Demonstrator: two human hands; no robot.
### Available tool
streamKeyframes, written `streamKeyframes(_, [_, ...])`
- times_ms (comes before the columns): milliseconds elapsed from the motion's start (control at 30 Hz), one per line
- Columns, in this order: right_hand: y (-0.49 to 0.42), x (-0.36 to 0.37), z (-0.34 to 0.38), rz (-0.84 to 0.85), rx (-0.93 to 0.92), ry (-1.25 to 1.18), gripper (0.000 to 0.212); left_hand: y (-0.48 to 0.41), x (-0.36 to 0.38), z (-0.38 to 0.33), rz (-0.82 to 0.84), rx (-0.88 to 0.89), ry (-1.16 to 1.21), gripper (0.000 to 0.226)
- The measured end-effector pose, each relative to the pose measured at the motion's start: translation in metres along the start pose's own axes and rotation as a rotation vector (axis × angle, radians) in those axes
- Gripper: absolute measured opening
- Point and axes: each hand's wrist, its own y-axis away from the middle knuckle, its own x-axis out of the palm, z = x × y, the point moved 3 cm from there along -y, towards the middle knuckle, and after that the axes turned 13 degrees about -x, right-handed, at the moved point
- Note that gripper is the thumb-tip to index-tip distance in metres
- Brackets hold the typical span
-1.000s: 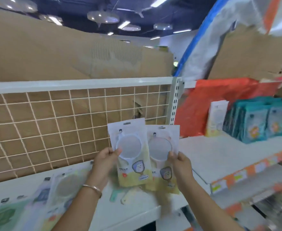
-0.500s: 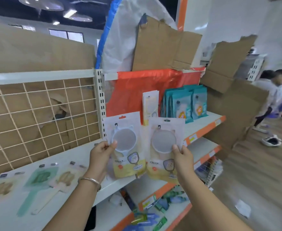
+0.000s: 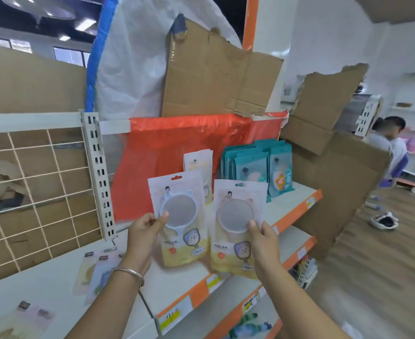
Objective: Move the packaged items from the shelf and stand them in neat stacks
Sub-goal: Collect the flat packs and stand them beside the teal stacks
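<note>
White orange-edged metal shelf (image 3: pixel 287 204), teal plastic packets (image 3: pixel 257 167) upright back right, pale yellow packets (image 3: pixel 197 160) upright beside them, pastel packets (image 3: pixel 96 272) flat at left.

a torn cardboard sheet (image 3: pixel 213 74) stands at 12 o'clock, in front of a white sack (image 3: pixel 133 57) with a blue edge; a red plastic sheet (image 3: pixel 177 148) hangs just below it. a white wire grid (image 3: pixel 42 192) backed by cardboard fills 9 o'clock. at 3 o'clock, more torn cardboard (image 3: pixel 336 192), 2 people (image 3: pixel 387 140) beyond it, a white object (image 3: pixel 384 221) on the wooden floor (image 3: pixel 385 265)
</note>
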Motion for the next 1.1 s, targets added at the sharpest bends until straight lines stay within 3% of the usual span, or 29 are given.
streamKeyframes(233, [-0.08,0.047,-0.019,0.022,0.045,-0.029,0.026,-0.073,0.019,-0.003,0.0,-0.016,0.031,0.018])
streamKeyframes(500, [-0.142,0.088,-0.052,0.123,0.104,-0.037,0.02,-0.119,0.026,0.004,-0.046,-0.066,0.012,0.018])
streamKeyframes(800, [-0.212,0.136,-0.077,0.387,0.137,-0.033,0.021,-0.138,0.033,0.013,-0.242,-0.052,-0.044,0.017])
streamKeyframes(1100, [-0.256,0.17,-0.108,0.569,0.18,-0.09,0.013,-0.145,0.062,0.032,-0.358,-0.012,0.05,0.036])
